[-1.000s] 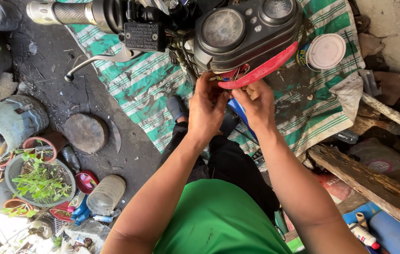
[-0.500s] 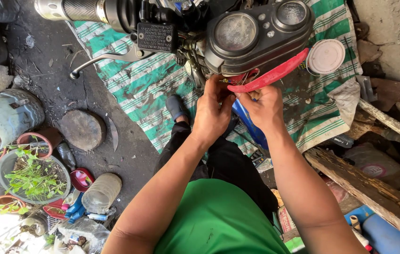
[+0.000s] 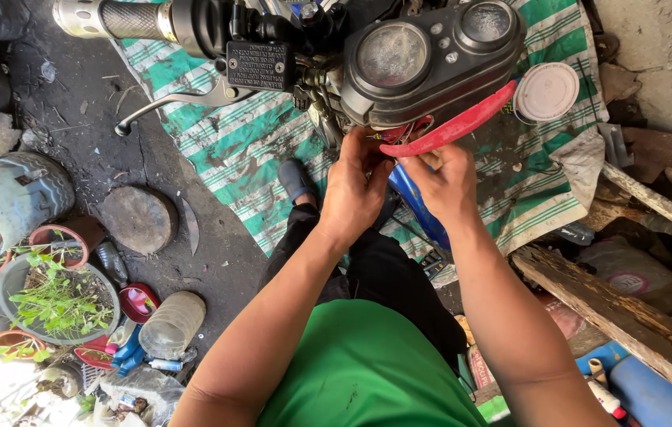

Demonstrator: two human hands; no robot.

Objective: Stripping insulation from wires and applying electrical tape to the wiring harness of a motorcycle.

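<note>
Reaching under the instrument cluster (image 3: 431, 59), left hand (image 3: 354, 190) and right hand (image 3: 448, 186) fingers curled, grips hidden, red trim (image 3: 462, 125) slanting up-right

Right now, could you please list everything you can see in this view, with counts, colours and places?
instrument cluster: one, dark grey, two round dials, top centre
red trim piece: one, red, below the cluster
handlebar grip: one, black with silver end, top left
brake lever: one, silver, below the grip
striped mat: one, green and white, on the ground
round lid: one, white, on the mat, right
potted plant: one, green, lower left
wooden plank: one, brown, lower right
left hand: one, under the cluster
right hand: one, touching the red trim piece
</note>
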